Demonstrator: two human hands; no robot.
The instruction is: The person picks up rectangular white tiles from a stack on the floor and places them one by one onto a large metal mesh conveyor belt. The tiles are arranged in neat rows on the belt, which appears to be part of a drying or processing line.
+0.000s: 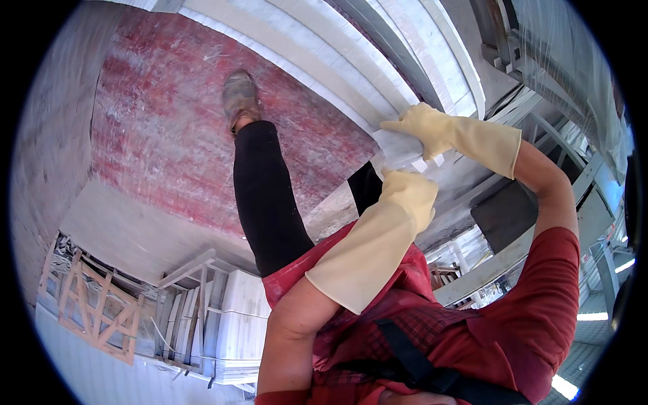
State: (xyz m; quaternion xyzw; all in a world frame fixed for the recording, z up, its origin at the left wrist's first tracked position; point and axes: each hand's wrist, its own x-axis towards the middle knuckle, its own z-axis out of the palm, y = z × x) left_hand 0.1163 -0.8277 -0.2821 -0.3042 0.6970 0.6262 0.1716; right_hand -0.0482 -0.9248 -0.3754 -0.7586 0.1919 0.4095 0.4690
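Both my hands wear long cream rubber gloves. My right hand (428, 128) closes over a small whitish flat piece (399, 147) beside the end of the long white strips (317, 50); what kind of thing the piece is, I cannot make out. One finger of that hand points along the strips' edge. My left hand (410, 192) is just below, its fingers curled at the lower edge of the same piece. The glove hides the fingertips, so what they grip, if anything, does not show.
A red, white-smeared floor panel (169, 121) spreads to the left, with my shoe (241, 98) on it. Wooden crating (101, 307) and stacked pale slabs (243, 317) stand at the lower left. Metal framing (540, 128) and clear plastic sheeting (563, 61) are at the right.
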